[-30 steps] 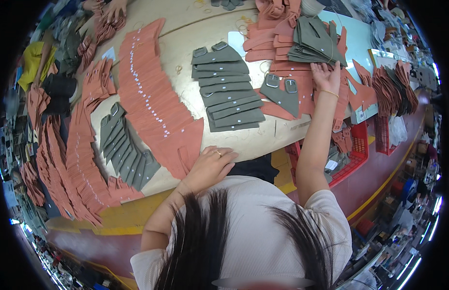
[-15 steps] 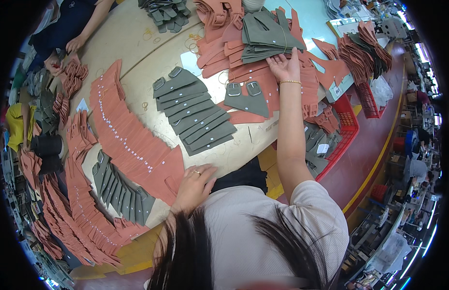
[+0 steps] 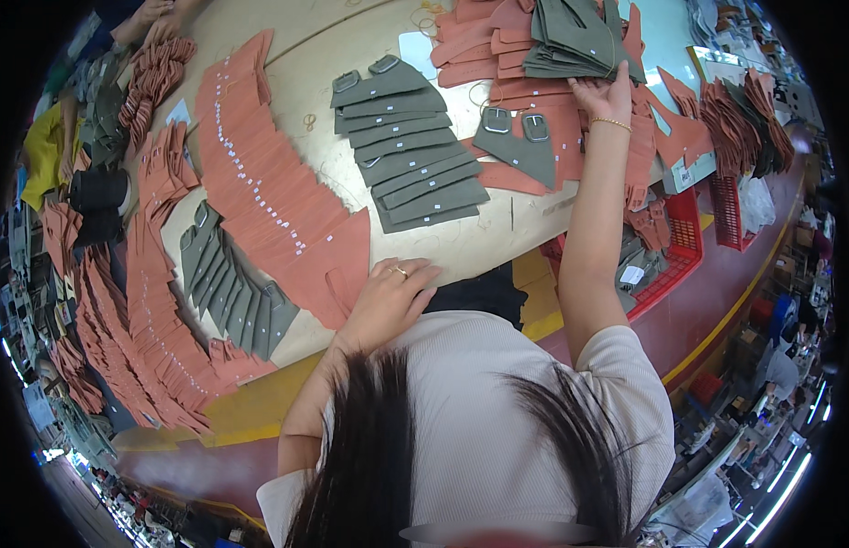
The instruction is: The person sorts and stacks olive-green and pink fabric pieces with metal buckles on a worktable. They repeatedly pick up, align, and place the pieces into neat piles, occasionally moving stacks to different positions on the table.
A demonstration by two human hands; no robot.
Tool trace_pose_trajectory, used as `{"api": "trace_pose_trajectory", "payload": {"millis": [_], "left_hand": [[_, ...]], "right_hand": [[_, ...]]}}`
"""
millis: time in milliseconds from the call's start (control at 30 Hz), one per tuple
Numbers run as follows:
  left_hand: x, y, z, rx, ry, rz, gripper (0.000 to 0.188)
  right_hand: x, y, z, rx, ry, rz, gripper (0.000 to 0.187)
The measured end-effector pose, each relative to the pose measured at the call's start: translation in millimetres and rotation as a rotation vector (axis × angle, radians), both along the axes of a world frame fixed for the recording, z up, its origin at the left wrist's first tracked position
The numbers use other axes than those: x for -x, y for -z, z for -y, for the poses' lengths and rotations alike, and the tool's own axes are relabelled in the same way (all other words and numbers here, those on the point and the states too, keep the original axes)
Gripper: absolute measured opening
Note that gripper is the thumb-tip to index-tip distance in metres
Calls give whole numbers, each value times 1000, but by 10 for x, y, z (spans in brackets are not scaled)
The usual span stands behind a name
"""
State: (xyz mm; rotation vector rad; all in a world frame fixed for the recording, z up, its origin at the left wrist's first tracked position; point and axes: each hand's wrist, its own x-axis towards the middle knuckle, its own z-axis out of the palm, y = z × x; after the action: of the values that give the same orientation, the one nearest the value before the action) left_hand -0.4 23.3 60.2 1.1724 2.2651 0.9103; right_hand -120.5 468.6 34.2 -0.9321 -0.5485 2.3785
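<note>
My left hand (image 3: pixel 394 294), with a ring on a finger, rests on the table's near edge beside the curved row of orange-pink fabric pieces (image 3: pixel 283 173). Its fingers are loosely stretched and hold nothing. My right arm reaches far right. There my right hand (image 3: pixel 605 97), palm turned up, grips the near edge of a stack of dark grey-green fabric pieces (image 3: pixel 575 41), its thumb at the stack's side and its fingertips partly hidden. That stack lies on orange-pink pieces. Between my hands sit an overlapping row of grey-green pieces (image 3: pixel 408 151) and a grey-green piece with two buckles (image 3: pixel 516 144).
Red baskets (image 3: pixel 685 242) holding pieces stand beyond the table's right edge. More orange-pink rows (image 3: pixel 155 301) and a fan of grey-green pieces (image 3: pixel 228 288) lie at left. Black thread cones (image 3: pixel 97 190) stand farther left. Another person's hands (image 3: pixel 155 20) show at the top left.
The view has shifted, so the table and pieces sit higher and mostly farther right in the picture. My right hand stays at the grey-green stack, and my left hand stays on the table edge.
</note>
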Motion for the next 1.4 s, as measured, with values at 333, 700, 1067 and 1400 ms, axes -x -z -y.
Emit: {"api": "trace_pose_trajectory", "payload": {"millis": [333, 700, 1067, 1400], "left_hand": [[6, 37, 1, 45, 7, 37, 31], [3, 13, 8, 74, -3, 44, 33], [-9, 48, 8, 92, 12, 50, 33], [-33, 36, -3, 106, -4, 38, 31]], "right_hand": [[51, -50, 67, -73, 32, 101, 64], [165, -95, 61, -101, 25, 64, 52], [141, -91, 66, -117, 6, 60, 54], [124, -112, 82, -128, -19, 55, 55]]}}
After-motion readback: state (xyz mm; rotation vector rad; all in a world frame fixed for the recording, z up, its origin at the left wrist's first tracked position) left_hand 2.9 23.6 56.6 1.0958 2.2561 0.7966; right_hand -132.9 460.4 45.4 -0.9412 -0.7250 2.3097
